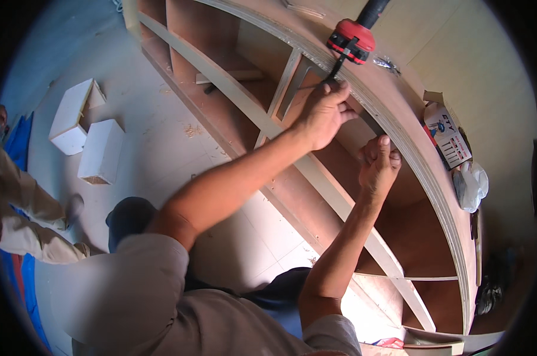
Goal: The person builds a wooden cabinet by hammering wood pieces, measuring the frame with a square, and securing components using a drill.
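Note:
My left hand [324,117] is at the layered plywood edge [408,142] of a curved wooden cabinet, thumb and forefinger together and the other fingers curled. Lower along the same edge, my right hand [379,167] is closed with its thumb up. A narrow dark strip [370,123] shows between the hands, against the edge; whether either hand grips it cannot be made out. Just above my left hand, a red and black power tool [351,41] lies on the cabinet top, its black lower part reaching toward my fingers.
Open compartments [410,207] and a long pale rail [238,95] run below my arms. On the top stand a small cardboard box [447,133] and a clear plastic bag [471,185]. Two white boxes [102,151] lie on the floor at left, near another person's legs [37,237].

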`<state>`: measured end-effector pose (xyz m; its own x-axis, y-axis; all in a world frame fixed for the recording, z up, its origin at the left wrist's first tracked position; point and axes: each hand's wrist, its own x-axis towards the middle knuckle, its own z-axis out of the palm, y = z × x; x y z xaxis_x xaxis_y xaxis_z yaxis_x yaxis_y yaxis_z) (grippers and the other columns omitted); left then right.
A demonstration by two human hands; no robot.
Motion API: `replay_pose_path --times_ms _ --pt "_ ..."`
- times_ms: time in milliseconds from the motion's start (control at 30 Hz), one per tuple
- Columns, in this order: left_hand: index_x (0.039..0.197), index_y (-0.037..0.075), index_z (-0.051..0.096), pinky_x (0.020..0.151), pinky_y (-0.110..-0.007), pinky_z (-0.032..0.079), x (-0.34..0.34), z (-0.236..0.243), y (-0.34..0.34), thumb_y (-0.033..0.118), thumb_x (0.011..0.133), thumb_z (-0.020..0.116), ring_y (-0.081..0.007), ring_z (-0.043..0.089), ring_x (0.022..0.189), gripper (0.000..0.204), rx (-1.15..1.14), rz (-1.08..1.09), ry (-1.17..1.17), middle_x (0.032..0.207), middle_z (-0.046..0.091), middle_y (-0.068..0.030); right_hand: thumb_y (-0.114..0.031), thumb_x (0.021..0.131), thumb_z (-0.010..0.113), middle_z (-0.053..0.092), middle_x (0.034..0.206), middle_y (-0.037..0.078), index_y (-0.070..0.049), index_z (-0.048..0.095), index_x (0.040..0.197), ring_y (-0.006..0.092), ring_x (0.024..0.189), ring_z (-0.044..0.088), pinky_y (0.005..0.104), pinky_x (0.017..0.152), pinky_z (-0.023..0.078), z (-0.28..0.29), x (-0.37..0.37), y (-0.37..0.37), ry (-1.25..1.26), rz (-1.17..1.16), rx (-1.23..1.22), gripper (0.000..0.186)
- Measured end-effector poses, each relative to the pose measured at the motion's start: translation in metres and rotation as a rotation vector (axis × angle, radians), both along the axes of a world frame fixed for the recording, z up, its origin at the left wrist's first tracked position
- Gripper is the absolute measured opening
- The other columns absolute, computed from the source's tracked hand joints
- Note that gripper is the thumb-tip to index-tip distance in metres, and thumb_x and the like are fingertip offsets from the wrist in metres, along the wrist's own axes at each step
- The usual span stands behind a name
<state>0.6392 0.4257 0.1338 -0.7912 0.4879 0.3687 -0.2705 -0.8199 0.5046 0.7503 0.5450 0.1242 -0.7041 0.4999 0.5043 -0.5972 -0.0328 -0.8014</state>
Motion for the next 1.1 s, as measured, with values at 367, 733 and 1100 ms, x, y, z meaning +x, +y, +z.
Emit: replay_pose_path --times_ms 367,733,1100 --pt "0.103 0.012 0.062 0.070 -0.035 0.060 -0.006 0.000 0.010 0.031 0.092 0.072 -0.0113 0.062 0.090 0.025 0.171 -0.008 -0.158 0.095 0.062 0.0013 -0.026 0.101 0.058 0.041 0.063 -0.003 -0.010 0.060 0.092 0.0106 0.057 0.041 0.0356 0.063 0.050 0.003 -0.001 0.001 -0.030 -0.048 0.128 0.018" --pt "0.109 0.005 0.053 0.066 -0.028 0.057 -0.001 0.002 0.001 0.028 0.097 0.063 -0.0095 0.060 0.086 0.027 0.004 -0.009 -0.102 0.092 0.061 -0.0020 -0.032 0.101 0.057 0.051 0.075 0.003 -0.007 0.059 0.104 0.0184 0.073 0.050 0.0477 0.084 0.050 0.011 0.012 -0.018 -0.137 -0.101 0.206 0.026" --pt "0.105 0.008 0.062 0.072 -0.032 0.060 -0.002 0.001 0.010 0.032 0.094 0.068 -0.0108 0.061 0.096 0.027 0.034 -0.053 -0.137 0.104 0.062 -0.0006 -0.029 0.104 0.051 0.048 0.078 0.001 -0.010 0.054 0.105 0.0166 0.076 0.048 0.0472 0.084 0.053 0.016 0.015 -0.008 -0.220 -0.053 0.201 0.019"
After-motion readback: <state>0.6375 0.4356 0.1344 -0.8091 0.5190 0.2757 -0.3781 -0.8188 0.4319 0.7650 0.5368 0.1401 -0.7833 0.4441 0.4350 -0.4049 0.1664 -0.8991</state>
